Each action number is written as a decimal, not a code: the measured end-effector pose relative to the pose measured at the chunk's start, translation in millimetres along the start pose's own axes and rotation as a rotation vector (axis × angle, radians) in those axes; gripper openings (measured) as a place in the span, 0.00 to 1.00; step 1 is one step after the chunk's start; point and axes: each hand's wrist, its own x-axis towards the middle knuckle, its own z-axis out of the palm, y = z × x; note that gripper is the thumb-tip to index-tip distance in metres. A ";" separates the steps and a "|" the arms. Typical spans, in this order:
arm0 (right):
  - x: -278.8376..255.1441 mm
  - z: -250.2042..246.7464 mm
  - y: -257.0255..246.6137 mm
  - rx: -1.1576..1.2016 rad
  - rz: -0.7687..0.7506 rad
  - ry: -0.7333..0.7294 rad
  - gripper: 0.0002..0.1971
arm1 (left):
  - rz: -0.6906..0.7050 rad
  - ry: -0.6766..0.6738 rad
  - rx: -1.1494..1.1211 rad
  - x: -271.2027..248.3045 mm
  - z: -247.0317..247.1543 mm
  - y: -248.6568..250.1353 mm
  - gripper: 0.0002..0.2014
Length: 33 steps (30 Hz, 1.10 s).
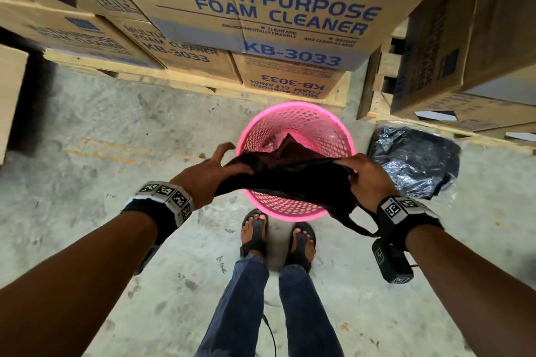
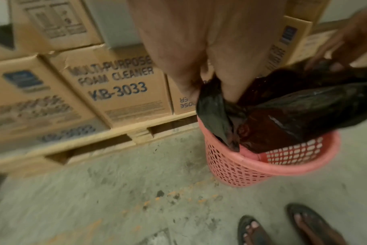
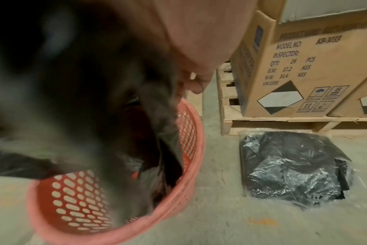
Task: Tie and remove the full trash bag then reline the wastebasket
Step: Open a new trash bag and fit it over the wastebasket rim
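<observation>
A pink perforated wastebasket [image 1: 295,107] [image 2: 283,170] [image 3: 178,207] stands on the concrete floor in front of my feet. Over its mouth I hold a thin black trash bag [image 1: 290,174] [image 2: 304,107] [image 3: 84,99], stretched between both hands. Its lower part hangs down inside the basket. My left hand [image 1: 214,168] [image 2: 199,58] pinches the bag's left edge, with the other fingers spread. My right hand [image 1: 368,177] [image 3: 195,49] grips the right edge above the basket's rim. A loose strip of the bag dangles under my right wrist.
A clear-wrapped pack of black bags [image 1: 414,159] [image 3: 291,165] lies on the floor right of the basket. Stacked cardboard boxes [image 1: 275,9] on wooden pallets [image 1: 174,78] close off the far side and the right. My sandalled feet [image 1: 278,235] stand just behind the basket.
</observation>
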 end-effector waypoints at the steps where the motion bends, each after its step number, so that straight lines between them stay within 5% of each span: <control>1: 0.2 -1.4 0.5 -0.019 0.009 -0.032 0.29 | 0.015 -0.067 0.050 -0.6 4.1 1.5 0.45; 3: 0.3 -2.8 -0.5 -0.102 0.025 -0.126 0.32 | 0.021 -0.122 0.055 0.4 14.7 1.0 0.44; 6: 1.2 -4.3 -5.0 -0.242 0.041 -0.124 0.35 | 0.022 -0.022 -0.125 7.9 20.0 2.4 0.41; 13: 8.6 -17.3 2.7 -0.242 0.176 0.045 0.21 | -0.173 0.081 -0.398 18.2 1.2 -2.4 0.59; 18: 10.7 -27.8 2.2 -0.193 0.162 0.047 0.31 | -0.160 0.143 -0.354 25.1 -10.5 -9.1 0.52; 22: 20.5 -35.9 5.9 -0.178 0.180 -0.021 0.37 | 0.011 0.130 -0.124 25.4 -13.7 -10.9 0.32; 28: 42.6 -40.6 9.2 -0.276 0.219 -0.068 0.47 | 0.028 0.003 0.063 46.5 -13.3 -19.2 0.38; 33: 57.4 -41.2 19.6 -0.278 0.193 -0.032 0.48 | -0.125 0.146 -0.356 73.4 -22.9 -26.8 0.45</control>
